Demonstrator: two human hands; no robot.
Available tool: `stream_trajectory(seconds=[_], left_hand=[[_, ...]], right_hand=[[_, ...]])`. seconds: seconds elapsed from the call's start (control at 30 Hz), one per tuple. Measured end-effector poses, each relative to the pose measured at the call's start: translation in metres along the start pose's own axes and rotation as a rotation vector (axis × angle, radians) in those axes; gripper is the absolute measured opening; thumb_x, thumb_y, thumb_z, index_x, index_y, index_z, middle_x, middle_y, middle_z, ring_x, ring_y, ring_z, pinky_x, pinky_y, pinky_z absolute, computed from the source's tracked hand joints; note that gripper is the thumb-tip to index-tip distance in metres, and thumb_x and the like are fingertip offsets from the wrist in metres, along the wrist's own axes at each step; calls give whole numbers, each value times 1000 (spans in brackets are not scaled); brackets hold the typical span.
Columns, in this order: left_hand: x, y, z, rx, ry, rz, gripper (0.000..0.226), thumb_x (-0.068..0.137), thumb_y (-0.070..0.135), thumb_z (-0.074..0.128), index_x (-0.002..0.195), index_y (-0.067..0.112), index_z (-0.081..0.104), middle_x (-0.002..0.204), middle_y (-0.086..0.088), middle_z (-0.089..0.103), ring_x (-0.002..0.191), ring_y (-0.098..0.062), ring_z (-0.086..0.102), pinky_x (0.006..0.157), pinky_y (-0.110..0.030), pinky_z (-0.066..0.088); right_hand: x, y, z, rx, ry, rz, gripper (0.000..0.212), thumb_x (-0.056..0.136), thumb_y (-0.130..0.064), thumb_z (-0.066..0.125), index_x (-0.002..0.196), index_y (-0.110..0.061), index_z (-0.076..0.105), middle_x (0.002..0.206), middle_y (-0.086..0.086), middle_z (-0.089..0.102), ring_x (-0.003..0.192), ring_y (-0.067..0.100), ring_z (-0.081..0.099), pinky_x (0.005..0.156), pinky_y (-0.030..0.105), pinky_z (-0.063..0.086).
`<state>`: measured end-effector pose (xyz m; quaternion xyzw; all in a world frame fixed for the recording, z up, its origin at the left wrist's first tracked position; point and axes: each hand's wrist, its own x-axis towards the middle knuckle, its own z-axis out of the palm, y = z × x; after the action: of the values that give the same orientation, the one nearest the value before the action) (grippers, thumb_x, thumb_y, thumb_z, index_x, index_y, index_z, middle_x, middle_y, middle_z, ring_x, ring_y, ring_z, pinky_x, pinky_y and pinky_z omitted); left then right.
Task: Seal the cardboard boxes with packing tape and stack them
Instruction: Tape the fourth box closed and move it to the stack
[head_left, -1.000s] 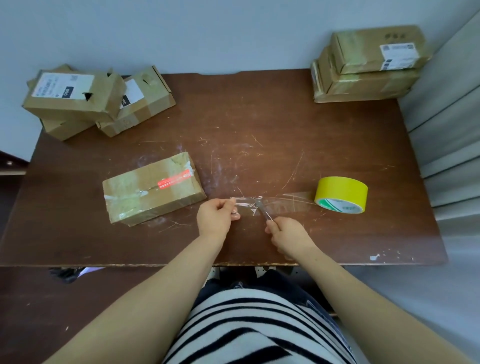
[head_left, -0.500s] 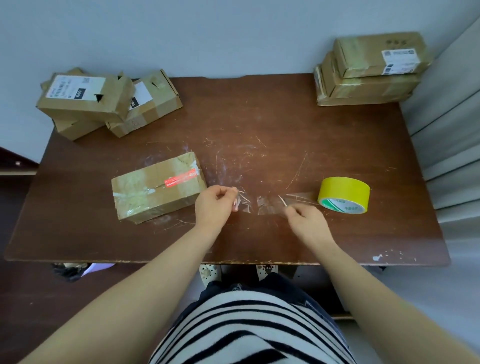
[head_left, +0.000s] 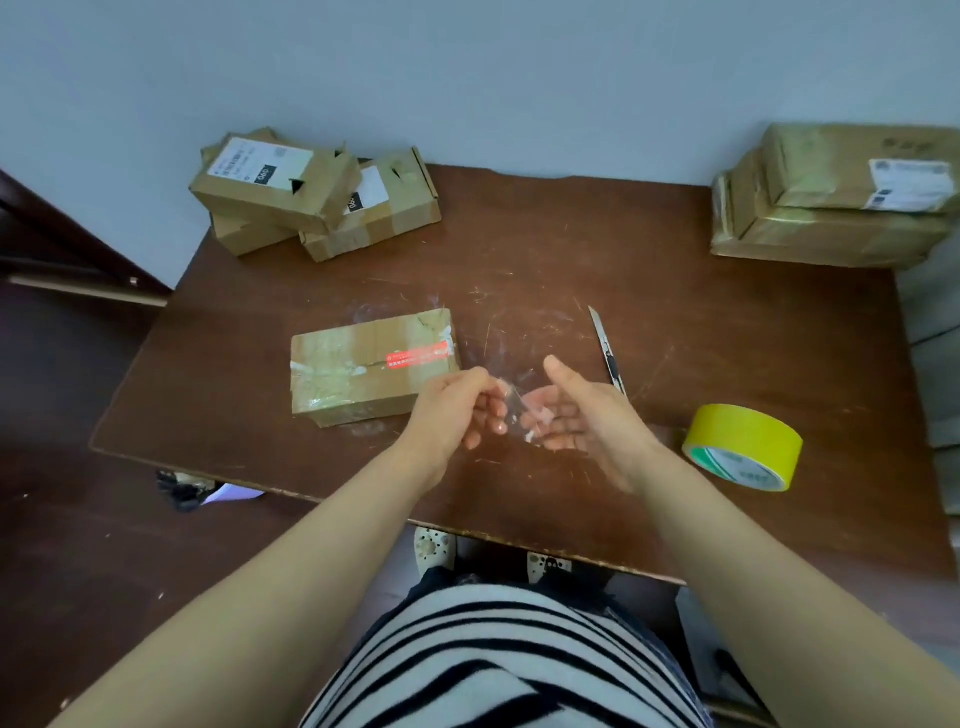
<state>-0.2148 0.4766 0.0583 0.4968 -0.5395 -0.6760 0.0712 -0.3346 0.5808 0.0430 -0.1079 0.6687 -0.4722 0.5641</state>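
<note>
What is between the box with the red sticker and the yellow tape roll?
Head view: the left hand pinching a clear tape strip, the right hand, and a knife on the table.

table (head_left: 545, 249): dark wood, dull sheen, heavily scratched, near edge chipped. centre box (head_left: 358, 384) at table middle: matt brown cardboard, glossy clear bands, red sticker (head_left: 418, 356). left boxes (head_left: 291, 202) at table's far left: matt cardboard, torn, white paper labels. right boxes (head_left: 831, 223) at table's far right: cardboard under glossy film. clear tape strip (head_left: 514, 410) above table's near middle: transparent, shiny. tape roll (head_left: 743, 441) at table's near right: smooth yellow, slight gloss. knife (head_left: 605, 345): bright metal blade.
</note>
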Motion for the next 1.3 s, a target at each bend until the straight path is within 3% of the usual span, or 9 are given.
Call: stream_trajectory(seconds=[0.1,0.2,0.37,0.57,0.67,0.73,0.87,1.07,1.3], left_hand=[[1,-1,-11,-36,44,-4,18,88,9,51,74,8,61,58,-3,59,46,-12,55,39,-20,26],[4,-3,-25,-39,55,2,16,89,10,53,77,7,64,60,-3,61,50,-13,58,39,-20,28],[9,-5,-40,5,61,17,9,87,5,62,79,7,64,68,-5,65,48,-5,61,39,-15,33],[31,-2,-60,-15,91,77,11,91,8,62,80,8,64,67,-5,64,50,-6,64,38,-14,34],[49,4,-72,130,124,161,20,92,9,60,72,11,64,61,-2,64,54,-12,63,59,-27,53],[62,12,-79,272,134,232,24,93,11,60,69,14,61,59,2,64,55,-12,63,72,-33,54],[85,36,-91,501,118,309,19,93,15,59,75,20,57,71,3,64,60,-11,61,64,-25,51],[120,56,-103,734,-17,421,10,92,16,59,83,17,59,63,9,57,59,-7,52,59,-16,39],[150,58,-111,897,-183,488,10,90,16,63,81,20,60,72,7,60,66,-11,54,64,-23,39]], right_hand=[[-2,0,9,21,-46,-22,26,84,-32,69,89,-7,70,78,8,72,70,16,64,72,27,50],[4,-1,16,0,-18,-72,8,85,-14,69,85,-7,68,73,6,72,66,13,64,65,22,52],[16,-10,34,-118,100,-136,11,92,-10,61,84,-6,66,66,2,69,56,8,64,56,18,53],[33,-31,49,-107,185,-116,8,87,-9,68,83,-3,70,64,8,68,50,10,63,53,20,55],[41,-44,58,-70,180,-76,8,86,-8,69,79,-3,69,61,8,67,48,10,63,50,20,55],[46,-51,66,-41,173,-45,10,86,-8,69,77,-4,68,59,7,67,47,10,63,49,20,54],[59,-58,81,79,191,2,9,86,-11,70,81,-3,67,64,10,69,51,12,66,49,21,54],[73,-64,103,372,275,101,12,87,-7,68,95,2,65,67,11,72,58,16,70,53,22,57],[84,-60,122,570,371,223,11,84,-3,69,92,3,65,74,17,72,61,20,71,50,22,55]])
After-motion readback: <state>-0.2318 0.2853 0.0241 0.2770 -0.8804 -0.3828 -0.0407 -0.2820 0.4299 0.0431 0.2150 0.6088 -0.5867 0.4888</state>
